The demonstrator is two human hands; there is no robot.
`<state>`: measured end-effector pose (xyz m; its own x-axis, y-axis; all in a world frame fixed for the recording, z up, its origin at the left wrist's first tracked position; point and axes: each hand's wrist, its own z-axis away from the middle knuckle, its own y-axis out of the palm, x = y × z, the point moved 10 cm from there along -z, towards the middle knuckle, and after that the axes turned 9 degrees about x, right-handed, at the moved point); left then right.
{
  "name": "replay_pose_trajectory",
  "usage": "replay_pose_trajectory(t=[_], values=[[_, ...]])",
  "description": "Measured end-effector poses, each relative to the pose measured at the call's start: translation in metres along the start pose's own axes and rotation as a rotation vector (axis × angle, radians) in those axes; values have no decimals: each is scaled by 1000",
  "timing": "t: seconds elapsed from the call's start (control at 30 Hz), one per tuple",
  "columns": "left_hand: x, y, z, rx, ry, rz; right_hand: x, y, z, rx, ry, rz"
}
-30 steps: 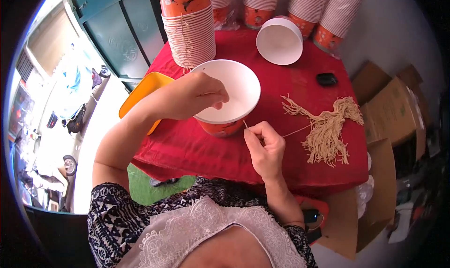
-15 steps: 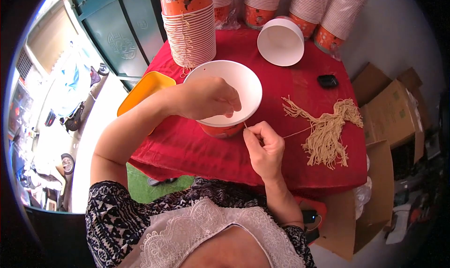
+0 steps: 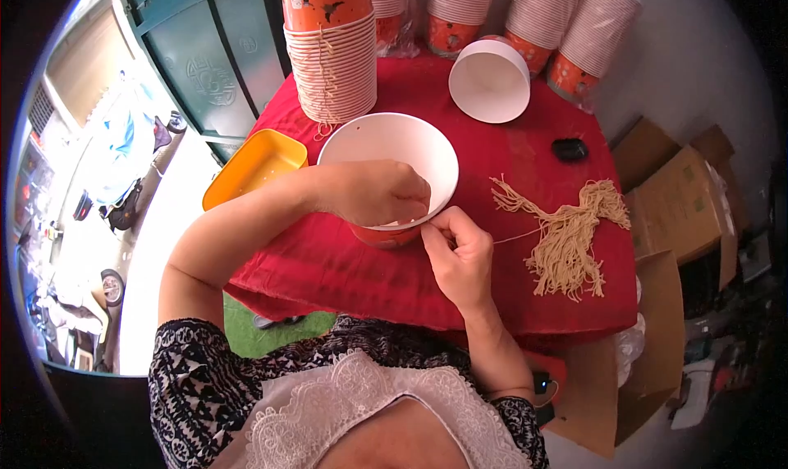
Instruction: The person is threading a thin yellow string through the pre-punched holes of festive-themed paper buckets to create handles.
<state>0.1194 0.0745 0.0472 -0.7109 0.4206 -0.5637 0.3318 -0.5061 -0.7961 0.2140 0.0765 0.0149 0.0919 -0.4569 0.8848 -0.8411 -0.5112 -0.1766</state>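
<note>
A paper bucket (image 3: pixel 386 137), white inside and orange-red outside, stands at the near middle of the table. Over its rim reaches my left hand (image 3: pixel 373 192), fingers curled down inside near the right wall. Whatever those fingertips hold is hidden. Just outside that same wall, my right hand (image 3: pixel 461 260) pinches a thin beige cord against the bucket, thumb on forefinger. The cord's tail (image 3: pixel 519 237) runs right to a loose bundle of beige cords (image 3: pixel 568 243) on the cloth.
A tall stack of orange buckets (image 3: pixel 332 75) with cord loops stands behind, beside a yellow tray (image 3: pixel 287 146). A tipped white bucket (image 3: pixel 490 82), more stacks (image 3: pixel 546 13) and a small black object (image 3: pixel 570 149) lie farther back. Cardboard boxes (image 3: pixel 677 202) flank the red-covered table's right side.
My left hand has shifted right and slightly down toward the bucket's right wall. My right hand has come up to the rim, and the two hands are closer together.
</note>
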Motion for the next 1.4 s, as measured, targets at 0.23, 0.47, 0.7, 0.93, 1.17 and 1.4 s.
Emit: replay_pose_trajectory(t=[0.23, 0.47, 0.7, 0.93, 1.17, 1.4], values=[[5, -3, 4, -67, -19, -10, -4, -1, 4, 23, 41, 10], [5, -6, 8, -72, -19, 137, -3, -2, 11, -6, 56, -11], [7, -5, 8, -71, -34, 138, 0, -6, 15, -103, 39, 59], [8, -4, 8, -75, -34, 117, 1, -5, 18, -124, -23, 121], [6, -3, 6, -54, 13, 117, -1, -2, 17, -102, -21, 106], [-30, -37, 35, -568, 127, -172, 8, -5, 20, -117, -54, -30]])
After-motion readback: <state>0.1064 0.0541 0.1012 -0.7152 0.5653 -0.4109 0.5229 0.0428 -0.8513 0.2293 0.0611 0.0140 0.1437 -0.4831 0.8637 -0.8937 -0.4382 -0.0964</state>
